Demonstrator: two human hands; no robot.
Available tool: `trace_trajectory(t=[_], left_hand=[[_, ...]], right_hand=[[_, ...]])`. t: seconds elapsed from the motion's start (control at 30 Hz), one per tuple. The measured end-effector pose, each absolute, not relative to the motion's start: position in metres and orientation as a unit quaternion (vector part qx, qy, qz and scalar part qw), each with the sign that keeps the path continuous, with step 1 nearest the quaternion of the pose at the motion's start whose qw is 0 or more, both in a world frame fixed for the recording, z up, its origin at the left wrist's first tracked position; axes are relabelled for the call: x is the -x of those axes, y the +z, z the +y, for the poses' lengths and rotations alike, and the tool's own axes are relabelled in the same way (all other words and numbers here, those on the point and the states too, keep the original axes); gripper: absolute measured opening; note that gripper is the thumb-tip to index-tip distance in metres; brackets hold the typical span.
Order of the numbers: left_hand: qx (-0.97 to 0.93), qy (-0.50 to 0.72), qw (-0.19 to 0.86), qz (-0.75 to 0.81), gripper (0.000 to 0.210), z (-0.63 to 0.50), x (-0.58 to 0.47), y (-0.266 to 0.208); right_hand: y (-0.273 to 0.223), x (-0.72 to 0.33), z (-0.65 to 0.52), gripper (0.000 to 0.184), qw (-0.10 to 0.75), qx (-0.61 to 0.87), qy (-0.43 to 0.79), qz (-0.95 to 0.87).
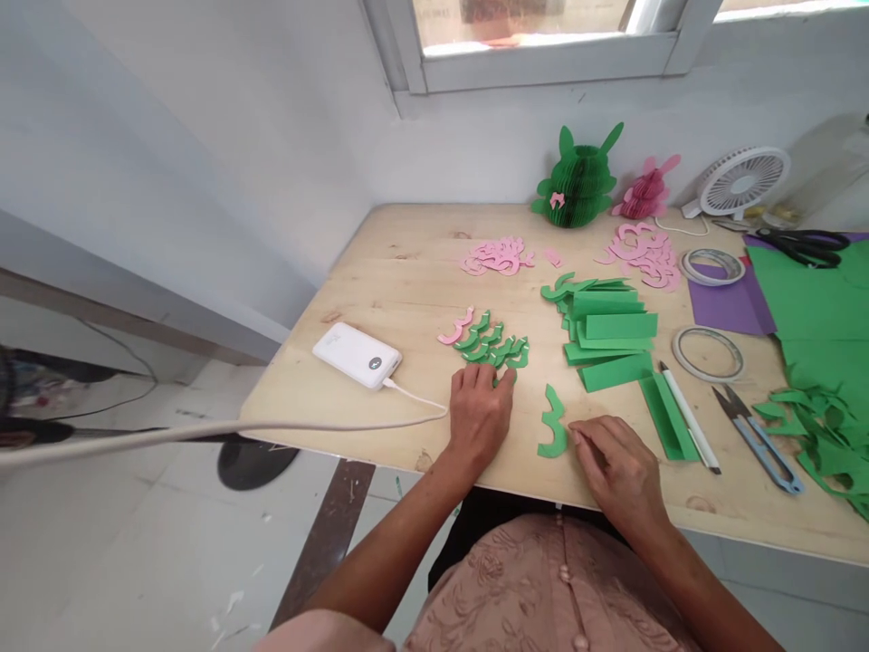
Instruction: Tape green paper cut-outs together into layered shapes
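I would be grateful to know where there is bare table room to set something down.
The widest bare patch of table lies between the white power bank and the left pile of pink cutouts. A narrower one separates the power bank from the pink and green scalloped strips. The right side is crowded with tape rolls, thread snips and green scraps.

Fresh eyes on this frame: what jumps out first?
The pleated green paper figure with two ears stands out at the back of the pale wooden table. Nearer the front, the bare left hand rests at wavy green paper strips, while the right hand sits by one scalloped green paper cutout.
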State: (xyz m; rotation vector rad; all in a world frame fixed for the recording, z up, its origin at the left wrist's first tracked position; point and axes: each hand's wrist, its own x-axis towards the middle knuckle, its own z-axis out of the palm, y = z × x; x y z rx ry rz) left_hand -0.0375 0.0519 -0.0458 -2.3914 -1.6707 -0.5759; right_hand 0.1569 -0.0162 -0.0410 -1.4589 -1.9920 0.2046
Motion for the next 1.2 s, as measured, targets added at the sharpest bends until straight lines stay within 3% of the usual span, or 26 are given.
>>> trace_trajectory(t=[0.27,0.47,0.6,0.8,1.03,1.2], left_hand=[[0.778,-0.247,0.06,-0.574,0.023,0.047,0.038,-0.04],[0.809,-0.276,-0.061,-0.515,0.023,0.014,0.025,-0.03],[0.821,-0.276,-0.117,-0.487,0.033,0.001,0.015,-0.032],[0.8,-0.271,-0.11,-0.524,0.049,-0.008,0.012,-0.036],[0.778,-0.272,-0.118,-0.554,0.018,-0.01,0.017,-0.038],[0.769,-0.272,-0.14,-0.562,0.019,-0.007,0.018,-0.037]], right_hand=[[-0.039,-0.154,-0.015,0.013,0.338,0.565,0.093,-0.747],[-0.028,-0.161,-0.023,0.016,0.365,0.548,0.076,-0.749],[-0.019,-0.198,-0.031,0.017,0.367,0.579,-0.014,-0.728],[-0.027,-0.264,-0.034,0.018,0.248,0.674,-0.153,-0.679],[-0.037,-0.274,-0.032,0.027,0.155,0.71,-0.128,-0.675],[-0.036,-0.273,-0.029,0.026,0.14,0.733,-0.115,-0.656]])
